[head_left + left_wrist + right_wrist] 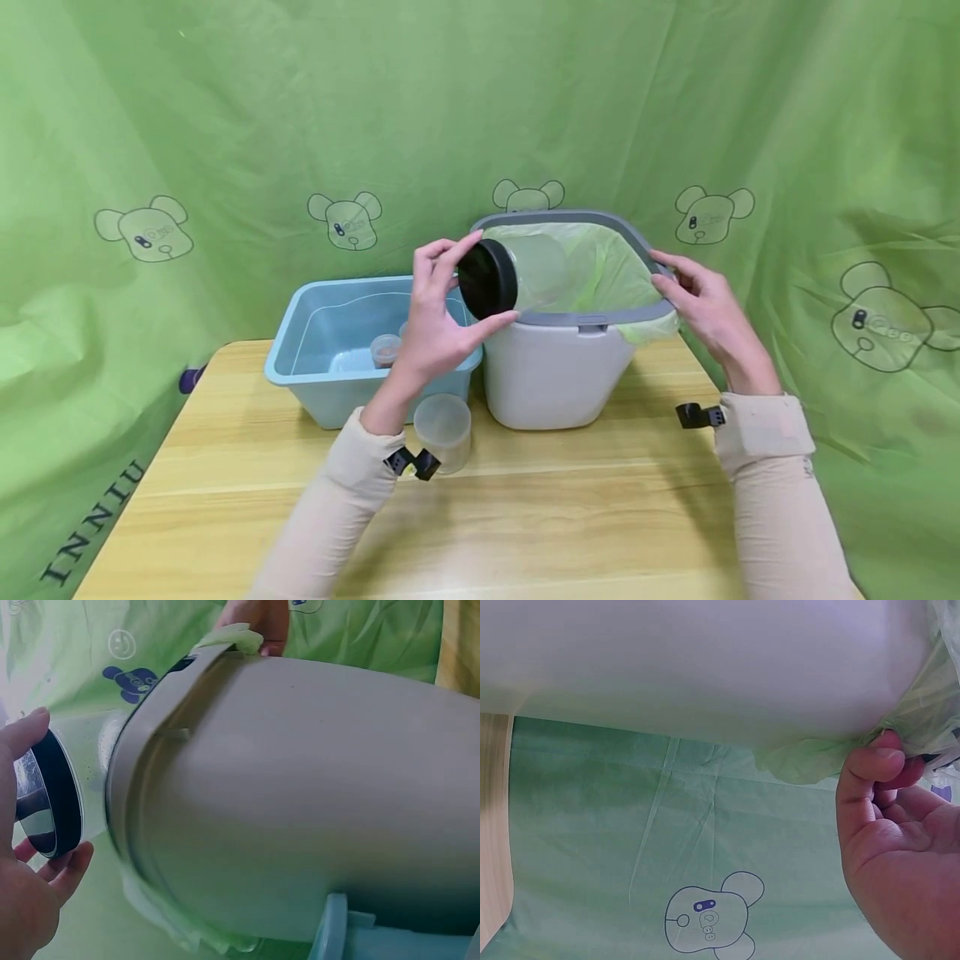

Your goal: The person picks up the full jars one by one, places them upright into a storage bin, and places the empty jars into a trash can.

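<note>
My left hand (441,329) grips a clear jar (542,268) by its black end (487,279), thumb on one side and fingers on the other. The jar lies tilted on its side, its clear part reaching over the bag-lined opening of a white bin (555,375). In the left wrist view, the jar's black band (61,791) sits between thumb and fingers. At the bin's right side, my right hand (705,308) pinches the grey rim and the pale green bag (806,759) folded over it. Whether anything lies inside the bag cannot be seen.
Left of the bin stands a light blue tub (360,377) with small clear containers (385,350) in it. A translucent cup (444,429) stands on the wooden table (525,517) in front of the tub. A green curtain (420,108) hangs behind.
</note>
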A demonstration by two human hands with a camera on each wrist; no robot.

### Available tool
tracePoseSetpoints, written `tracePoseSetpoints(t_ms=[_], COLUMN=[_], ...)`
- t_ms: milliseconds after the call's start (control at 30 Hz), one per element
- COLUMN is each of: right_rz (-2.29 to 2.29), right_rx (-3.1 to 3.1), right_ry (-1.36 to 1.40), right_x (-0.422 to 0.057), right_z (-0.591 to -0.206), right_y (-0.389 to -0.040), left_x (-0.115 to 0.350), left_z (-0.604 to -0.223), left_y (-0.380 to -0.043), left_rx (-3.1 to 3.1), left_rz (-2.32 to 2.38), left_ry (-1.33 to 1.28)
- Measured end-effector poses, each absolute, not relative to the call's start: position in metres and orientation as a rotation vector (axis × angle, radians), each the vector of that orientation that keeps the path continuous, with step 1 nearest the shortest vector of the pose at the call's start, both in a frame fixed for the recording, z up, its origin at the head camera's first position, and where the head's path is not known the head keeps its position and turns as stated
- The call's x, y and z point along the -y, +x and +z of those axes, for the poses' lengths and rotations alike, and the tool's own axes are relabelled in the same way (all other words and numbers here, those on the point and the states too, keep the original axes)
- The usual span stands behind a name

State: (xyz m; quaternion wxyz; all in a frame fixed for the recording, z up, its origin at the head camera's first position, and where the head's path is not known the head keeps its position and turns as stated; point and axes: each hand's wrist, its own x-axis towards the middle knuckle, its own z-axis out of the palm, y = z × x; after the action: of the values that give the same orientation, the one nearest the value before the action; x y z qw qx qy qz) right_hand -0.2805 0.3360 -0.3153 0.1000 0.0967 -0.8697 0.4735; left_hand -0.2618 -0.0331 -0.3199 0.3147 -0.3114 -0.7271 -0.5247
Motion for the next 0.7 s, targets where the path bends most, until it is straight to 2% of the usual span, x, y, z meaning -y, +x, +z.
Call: tracePoseSetpoints(t_ms=[700], right_rz=[1.446], right_rx=[2.521], right_ry=[0.241], right_x=[-0.331], right_z=[-0.314], right_y=[-0.279], left_x=[0.011], left_z=[-0.323], left_y=[-0.289], left_rx=[2.089], left_rz=[-1.17], left_ry=[-0.915])
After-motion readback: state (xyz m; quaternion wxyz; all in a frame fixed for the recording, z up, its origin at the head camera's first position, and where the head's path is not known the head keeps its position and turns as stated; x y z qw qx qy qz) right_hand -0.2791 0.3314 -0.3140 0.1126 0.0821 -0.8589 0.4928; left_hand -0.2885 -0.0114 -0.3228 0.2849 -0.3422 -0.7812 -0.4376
